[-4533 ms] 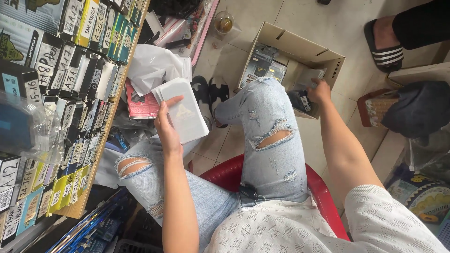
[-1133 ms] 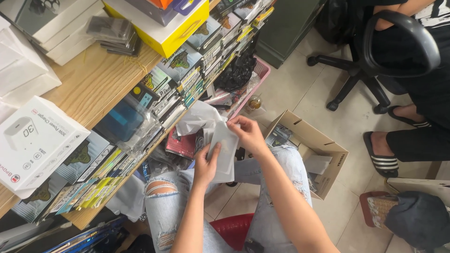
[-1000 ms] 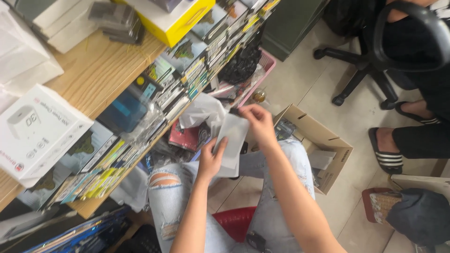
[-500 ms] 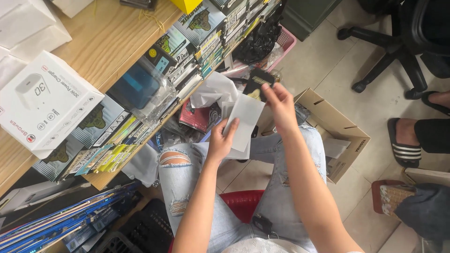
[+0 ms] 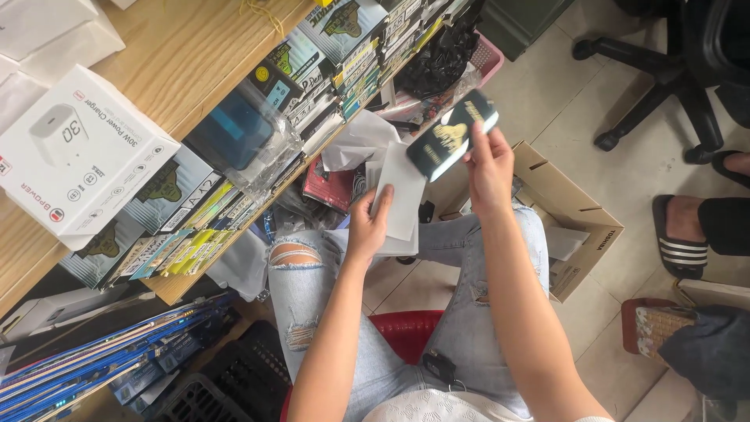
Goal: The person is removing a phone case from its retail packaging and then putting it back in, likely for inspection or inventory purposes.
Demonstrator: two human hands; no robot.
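I am holding the small dark box (image 5: pixel 451 134) up over my knees in my right hand (image 5: pixel 491 166), fingers pinching its lower end so the printed face is showing. My left hand (image 5: pixel 369 227) is gripping a white mailer bag (image 5: pixel 398 202) beside it, seemingly by its edge, thumb pressing on top. The open cardboard carton (image 5: pixel 574 207) is sitting on the floor just behind.

Phone-accessory shop: stacked retail boxes (image 5: pixel 234 187)
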